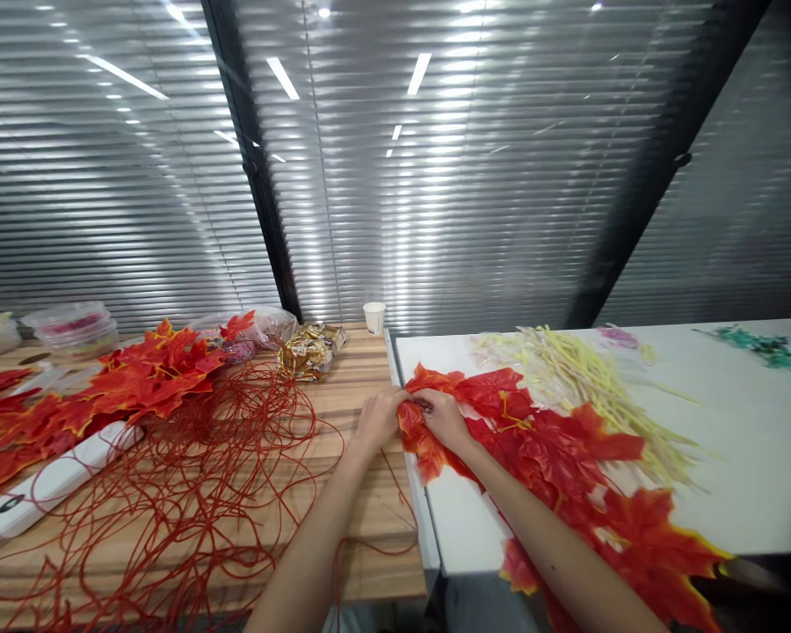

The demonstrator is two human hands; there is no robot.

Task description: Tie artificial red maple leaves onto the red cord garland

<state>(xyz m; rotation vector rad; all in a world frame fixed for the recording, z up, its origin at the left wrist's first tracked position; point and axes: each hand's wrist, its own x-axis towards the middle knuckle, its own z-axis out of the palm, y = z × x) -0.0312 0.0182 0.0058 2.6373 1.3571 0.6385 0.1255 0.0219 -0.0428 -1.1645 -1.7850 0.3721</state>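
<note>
My left hand (pixel 380 417) and my right hand (pixel 443 417) meet at the near end of a garland of red artificial maple leaves (pixel 563 453). Both are closed, fingertips pinched together around the garland's end; the exact spot between them is hidden. Leaves hang about the fingers, and the garland trails right, under my right forearm, and over the white table's front edge. Below my left hand a thin strand of red cord (pixel 395 479) runs down; whether it is between my fingers I cannot tell.
Left on the wooden table (pixel 352 360) lie a large tangle of red cord (pixel 204 475), more maple leaves (pixel 151 374), a white power strip (pixel 62 479), plastic tubs (pixel 72 330) and gold packaging (pixel 311 350). A paper cup (pixel 373 318) stands behind. Yellow strips (pixel 586 387) lie on the white table (pixel 758 440).
</note>
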